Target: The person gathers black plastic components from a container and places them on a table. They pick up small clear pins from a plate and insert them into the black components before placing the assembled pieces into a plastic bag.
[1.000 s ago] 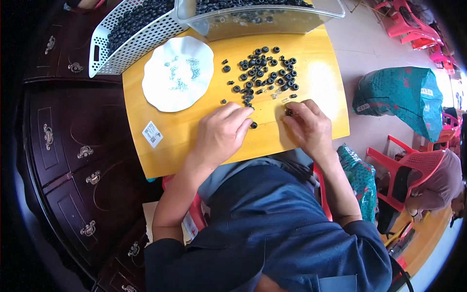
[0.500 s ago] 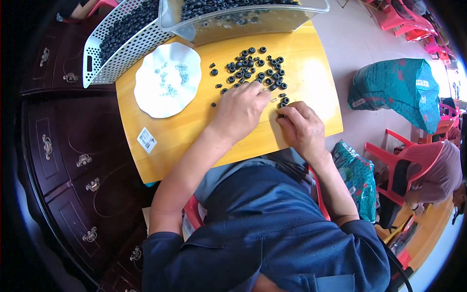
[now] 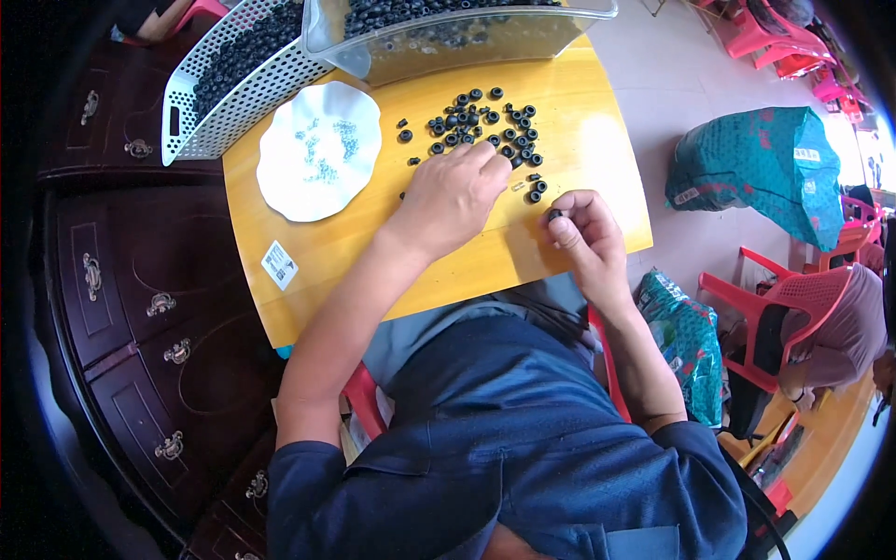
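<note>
The right hand (image 3: 595,241) pinches a small black ring (image 3: 554,215) between thumb and forefinger, with its other fingers curled loosely. Half a second ago this hand was turned more palm-down and its fingertips sat close by two loose rings (image 3: 538,191); now it has rolled palm-inward, so the held piece shows, and it stands a little to the right of that pair.

The left hand (image 3: 453,194) is palm-down, its bent fingers narrow and close together at the near edge of the scattered black rings (image 3: 513,140). I cannot tell whether it grips one, as the knuckles hide the fingertips. A second ago it was nearer the body, beside a single black piece; it had reached the scatter by the next frame and has stayed about there.

Between the two hands, just beyond their fingertips, lie a few small clear pieces (image 3: 518,187). Left of the left hand is a white scalloped plate (image 3: 303,200) bearing tiny clear bits (image 3: 322,149), and nearer the body a white label (image 3: 279,265) on the yellow tabletop (image 3: 467,271). Beyond both hands, at the far edge, stand a white perforated basket (image 3: 224,129) and a clear plastic bin (image 3: 439,61), both filled with black pieces.
</note>
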### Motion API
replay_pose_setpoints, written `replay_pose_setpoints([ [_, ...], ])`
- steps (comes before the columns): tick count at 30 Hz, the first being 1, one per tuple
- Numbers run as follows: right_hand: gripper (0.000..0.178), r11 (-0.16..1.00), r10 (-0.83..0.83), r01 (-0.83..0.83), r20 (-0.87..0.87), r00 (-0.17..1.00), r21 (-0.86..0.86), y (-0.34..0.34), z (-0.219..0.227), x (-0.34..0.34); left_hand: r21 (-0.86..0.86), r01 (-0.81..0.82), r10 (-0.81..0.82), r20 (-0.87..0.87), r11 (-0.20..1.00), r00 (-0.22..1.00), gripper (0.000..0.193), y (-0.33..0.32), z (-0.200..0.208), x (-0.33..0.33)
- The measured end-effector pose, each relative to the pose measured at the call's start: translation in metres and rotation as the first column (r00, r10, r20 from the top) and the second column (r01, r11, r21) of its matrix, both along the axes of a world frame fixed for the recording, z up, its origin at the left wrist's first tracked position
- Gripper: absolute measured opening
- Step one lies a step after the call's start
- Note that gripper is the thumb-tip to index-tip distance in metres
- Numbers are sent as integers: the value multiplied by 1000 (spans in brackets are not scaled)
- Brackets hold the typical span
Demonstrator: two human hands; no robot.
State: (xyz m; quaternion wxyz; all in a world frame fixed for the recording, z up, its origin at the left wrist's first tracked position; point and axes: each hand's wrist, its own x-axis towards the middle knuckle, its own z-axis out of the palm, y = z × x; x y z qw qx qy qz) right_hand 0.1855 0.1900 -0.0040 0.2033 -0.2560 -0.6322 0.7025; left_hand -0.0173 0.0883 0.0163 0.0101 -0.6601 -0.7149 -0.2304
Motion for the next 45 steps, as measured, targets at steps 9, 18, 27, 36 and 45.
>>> replay_pose_setpoints([
  [9,27,925,-46,-12,-144,989,-379,-9,13,-6,90,-143,19,782,986,623,6,-33,28,35],
  [18,24,773,32,-106,-129,991,-626,-16,15,-22,113,-281,2,926,953,376,9,-47,14,43],
  [27,23,833,31,-58,-59,998,-550,-21,14,-29,72,-309,222,546,948,808,12,-51,0,28],
  [36,23,930,14,-38,-67,998,-366,-19,5,-22,33,-189,183,129,981,975,18,-38,-4,25],
  [45,22,925,68,-72,-24,997,-374,-20,9,-26,157,-229,82,626,961,775,44,-38,11,38],
])
